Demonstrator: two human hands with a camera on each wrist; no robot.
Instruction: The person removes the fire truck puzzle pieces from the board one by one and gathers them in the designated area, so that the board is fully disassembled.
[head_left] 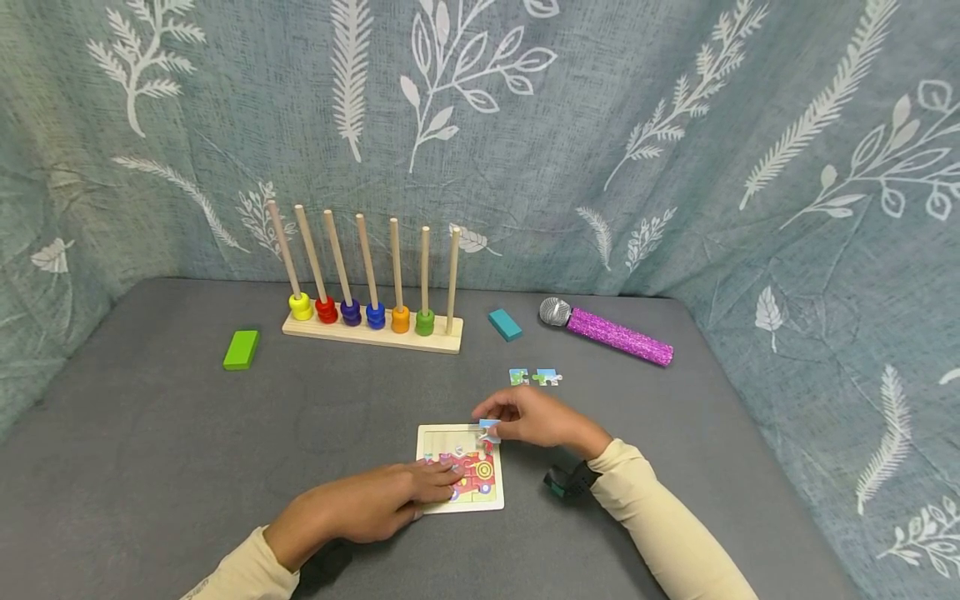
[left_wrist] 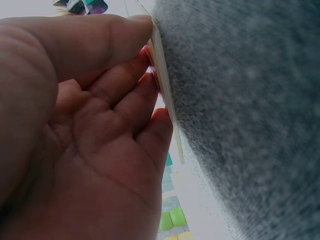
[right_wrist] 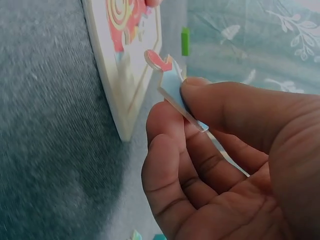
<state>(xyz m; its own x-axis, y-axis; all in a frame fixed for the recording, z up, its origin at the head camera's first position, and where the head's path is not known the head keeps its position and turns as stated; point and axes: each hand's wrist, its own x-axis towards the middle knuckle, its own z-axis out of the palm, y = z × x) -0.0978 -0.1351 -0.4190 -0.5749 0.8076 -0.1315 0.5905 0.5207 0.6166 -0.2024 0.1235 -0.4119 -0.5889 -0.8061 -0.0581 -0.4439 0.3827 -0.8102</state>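
A square wooden jigsaw tray (head_left: 461, 509) lies on the table, part filled with pieces of a red picture. My left hand (head_left: 378, 500) rests its fingers on the pieces at the tray's left side; in the left wrist view the thumb (left_wrist: 110, 37) touches the tray edge. My right hand (head_left: 540, 417) pinches a blue-and-red puzzle piece (right_wrist: 172, 82) between thumb and fingers. In the head view that piece is over the tray's upper right corner. Two loose puzzle pieces, one left (head_left: 518, 377) and one right (head_left: 548, 377), lie beyond the right hand.
A wooden peg stand (head_left: 375, 335) with coloured beads stands at the back. A green block (head_left: 241, 350) is on the left, a teal block (head_left: 505, 325) right of the stand. Farther right lies a toy microphone (head_left: 618, 335) with a glittery purple handle. A patterned curtain (head_left: 525, 167) hangs behind.
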